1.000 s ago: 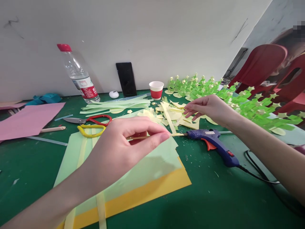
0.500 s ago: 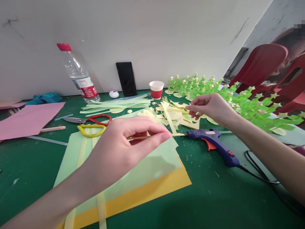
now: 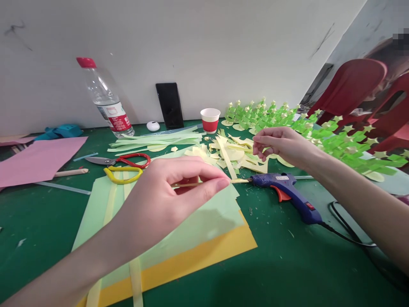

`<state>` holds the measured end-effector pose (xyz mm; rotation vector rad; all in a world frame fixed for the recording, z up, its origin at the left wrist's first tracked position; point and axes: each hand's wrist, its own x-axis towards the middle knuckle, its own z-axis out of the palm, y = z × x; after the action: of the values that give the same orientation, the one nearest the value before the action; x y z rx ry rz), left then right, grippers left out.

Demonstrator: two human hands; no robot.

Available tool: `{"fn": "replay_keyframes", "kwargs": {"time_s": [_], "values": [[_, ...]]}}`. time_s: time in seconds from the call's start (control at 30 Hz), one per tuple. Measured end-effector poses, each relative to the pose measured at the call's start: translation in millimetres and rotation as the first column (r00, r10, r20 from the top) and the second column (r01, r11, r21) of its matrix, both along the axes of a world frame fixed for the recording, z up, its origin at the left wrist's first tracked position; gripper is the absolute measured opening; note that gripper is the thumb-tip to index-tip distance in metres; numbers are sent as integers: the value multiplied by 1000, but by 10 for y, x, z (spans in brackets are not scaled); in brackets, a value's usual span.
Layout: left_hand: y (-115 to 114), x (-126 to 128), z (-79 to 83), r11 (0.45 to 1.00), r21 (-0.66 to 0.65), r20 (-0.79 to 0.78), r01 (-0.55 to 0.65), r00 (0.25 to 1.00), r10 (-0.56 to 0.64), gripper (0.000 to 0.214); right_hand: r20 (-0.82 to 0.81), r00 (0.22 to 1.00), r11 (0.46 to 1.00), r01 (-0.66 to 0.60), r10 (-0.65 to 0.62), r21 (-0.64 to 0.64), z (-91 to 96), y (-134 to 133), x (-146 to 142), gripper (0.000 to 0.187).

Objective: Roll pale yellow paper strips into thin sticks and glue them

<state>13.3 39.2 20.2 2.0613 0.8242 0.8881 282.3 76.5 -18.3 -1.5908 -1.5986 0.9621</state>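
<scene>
Thin pale-yellow stick-like strip [image 3: 241, 181], material unclear, pinched between thumb and forefinger of the left hand [image 3: 169, 209]. It lies level near the right edge of the pale-green paper sheets [image 3: 198, 221], mid-way across the green tabletop [image 3: 223, 281]. Its tip is at the nozzle of the dark-blue plastic glue gun with an orange trigger [image 3: 277, 180]; whether they touch, I cannot tell. The right hand [image 3: 284, 143] hovers beside the loose pale-yellow paper scraps [image 3: 234, 152], fingers curled; whether they hold anything is hidden.

The unheld gun could shift if the right forearm knocks it, and any glue on the nozzle could smear the strip. Compared with one second ago, the right hand is slightly farther right, fingers more curled; the left hand looks unmoved.
</scene>
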Motion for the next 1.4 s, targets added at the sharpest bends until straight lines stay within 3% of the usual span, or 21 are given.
{"fn": "replay_keyframes", "kwargs": {"time_s": [0.37,0.77,1.07,1.4], "values": [[21,21,-21,1000,15,9,2,1000,-2,14,43,997,996,55,-58,69,43,-52,-13,23],[19,-8,-35,1000,2,10,14,1000,-14,16,-7,997,995,-79,80,62,-5,-28,24,16],[15,25,14,1000,-8,-2,1,1000,-1,15,-5,994,993,-105,105,49,2,-11,23,18],[7,33,22,1000,-7,11,-2,1000,2,14,223,971,994,65,-84,93,13,-20,-23,18]]}}
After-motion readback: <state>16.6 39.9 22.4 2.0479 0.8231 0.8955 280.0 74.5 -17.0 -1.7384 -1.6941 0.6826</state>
